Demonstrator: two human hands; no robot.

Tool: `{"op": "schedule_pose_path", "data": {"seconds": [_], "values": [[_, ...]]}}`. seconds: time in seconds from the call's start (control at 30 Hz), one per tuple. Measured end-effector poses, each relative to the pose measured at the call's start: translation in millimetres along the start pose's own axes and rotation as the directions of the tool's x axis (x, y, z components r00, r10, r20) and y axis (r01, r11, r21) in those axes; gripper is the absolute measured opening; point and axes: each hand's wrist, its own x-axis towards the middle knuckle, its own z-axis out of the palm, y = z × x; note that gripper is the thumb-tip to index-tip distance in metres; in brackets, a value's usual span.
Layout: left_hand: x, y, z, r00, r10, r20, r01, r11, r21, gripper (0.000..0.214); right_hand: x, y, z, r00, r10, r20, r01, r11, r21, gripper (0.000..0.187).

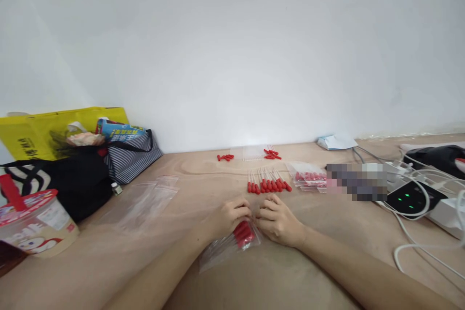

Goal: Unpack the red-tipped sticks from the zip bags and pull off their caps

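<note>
My left hand (pixel 229 217) and my right hand (pixel 276 222) meet at the mouth of a clear plastic bag (pixel 227 248) that lies on the wooden table (pixel 189 169). Both hands pinch the bag's top edge with curled fingers. Inside the bag are several droppers with red bulbs (pixel 243 234). Just beyond my hands lies a row of loose red-bulb droppers (pixel 268 181).
Empty clear bags (pixel 145 203) lie at left, filled ones (pixel 308 177) at right. Loose red bulbs (pixel 225 157) and a few droppers (pixel 272 154) sit near the wall. At far left stand bags (pixel 72 174) and a paper cup (pixel 36 225); at far right, a power strip (pixel 410 198) with cables.
</note>
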Motion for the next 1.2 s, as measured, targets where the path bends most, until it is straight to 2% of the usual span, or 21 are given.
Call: {"op": "schedule_pose_path", "data": {"seconds": [0.13,0.3,0.43,0.57,0.73,0.87,0.93,1.0,1.1,1.2], "values": [[1,-3,1.6,0.998,0.068,-0.002,-0.067,0.994,0.082,0.024,-1,0,-1,0.999,-0.034,0.030,0.035,0.999,-0.016,0.022],[3,-5,1.5,0.981,0.190,0.048,-0.196,0.951,0.240,0.026,2,0,-3,0.990,-0.050,0.130,0.051,0.999,-0.008,0.030],[5,-4,0.6,0.973,0.214,0.084,-0.230,0.918,0.323,0.024,5,-1,-2,0.982,-0.081,0.168,0.083,0.997,-0.002,0.035],[5,-3,0.2,0.976,0.191,0.107,-0.216,0.921,0.325,0.023,7,0,-2,0.981,-0.100,0.164,0.102,0.995,-0.004,0.035],[3,-6,-4.8,0.982,0.155,0.104,-0.174,0.963,0.208,0.023,7,3,-3,0.978,-0.099,0.181,0.100,0.995,0.006,0.031],[3,-5,-12.5,0.996,0.043,0.083,-0.051,0.994,0.094,0.023,4,4,-1,0.976,-0.038,0.216,0.038,0.999,0.005,0.023],[2,0,-15.0,0.996,-0.083,0.025,0.082,0.996,0.020,0.019,2,4,-2,0.968,0.045,0.245,-0.049,0.999,0.011,0.018],[-2,9,-15.2,0.973,-0.229,-0.024,0.227,0.972,-0.066,0.015,1,4,-5,0.950,0.140,0.280,-0.156,0.987,0.036,0.012],[-15,25,-11.3,0.927,-0.373,-0.031,0.367,0.921,-0.128,0.033,0,5,-11,0.920,0.232,0.317,-0.282,0.951,0.123,0.007],[-28,37,-6.5,0.919,-0.395,-0.008,0.391,0.913,-0.120,0.052,0,5,-15,0.898,0.271,0.348,-0.375,0.884,0.279,0.014]]}}
